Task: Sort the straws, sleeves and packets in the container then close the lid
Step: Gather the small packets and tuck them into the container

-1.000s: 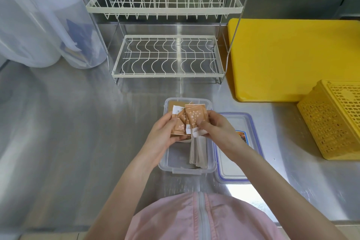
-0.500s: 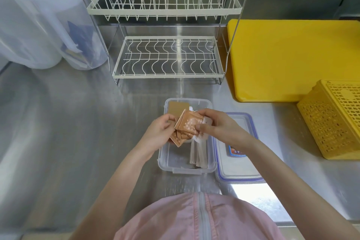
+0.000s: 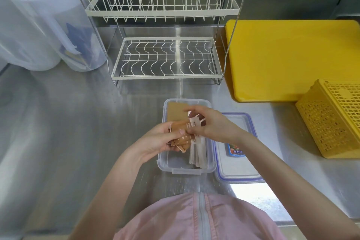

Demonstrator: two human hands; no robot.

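Observation:
A clear plastic container [image 3: 163,163] sits on the steel counter in front of me. Inside it, a brown cardboard sleeve [image 3: 176,112] lies at the far end and paper-wrapped straws [image 3: 197,157] run along the right side. My left hand [image 3: 155,140] grips a small stack of orange-brown packets [image 3: 182,138] above the container's left half. My right hand [image 3: 212,124] pinches further packets [image 3: 196,122] right beside that stack, its fingers curled over them. The blue-rimmed lid [image 3: 236,169] lies flat on the counter, touching the container's right side.
A white two-tier dish rack [image 3: 167,58] stands behind the container. A yellow cutting board [image 3: 288,58] lies at the back right, with a yellow perforated basket [image 3: 335,121] tipped beside it. Translucent plastic pitchers [image 3: 39,25] stand at the back left. My pink garment [image 3: 196,218] fills the bottom edge.
Both hands have lowered and tilted the packets from upright towards flat. My right hand has shifted packets against the left hand's stack. The sleeve at the far end has come into view.

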